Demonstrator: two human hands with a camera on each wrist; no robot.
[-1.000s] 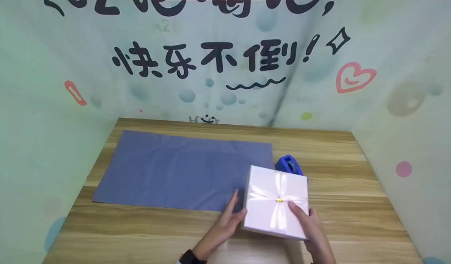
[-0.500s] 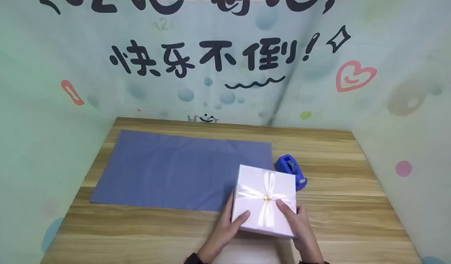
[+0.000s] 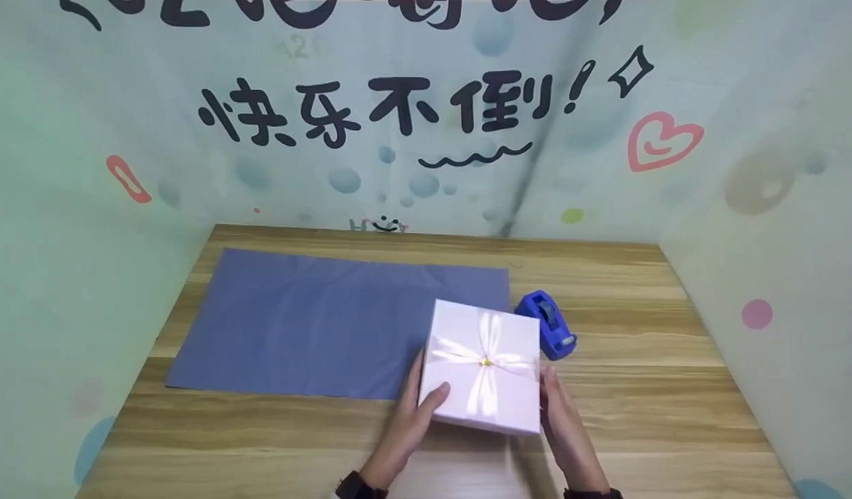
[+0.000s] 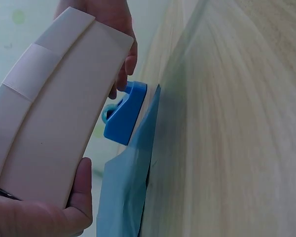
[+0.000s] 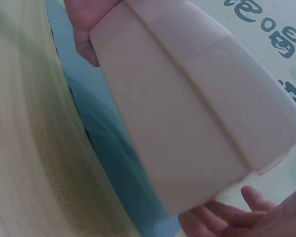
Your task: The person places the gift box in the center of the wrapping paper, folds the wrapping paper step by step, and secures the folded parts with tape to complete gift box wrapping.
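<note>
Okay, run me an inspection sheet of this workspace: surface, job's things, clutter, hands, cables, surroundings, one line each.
Surface: wood-grain table, visible parts dry-looking.
Job's things: white box with a ribbon bow, held tilted above the table; blue sheet spread out, partly hidden by the box; blue tape dispenser right of the sheet.
Clutter: nothing seen.
Hands: left hand grips the box, thumb over its top; right hand at its right side, fingers extended.
Cables: nothing seen.
Surroundings: pale walls printed with black characters and a pink heart.
</note>
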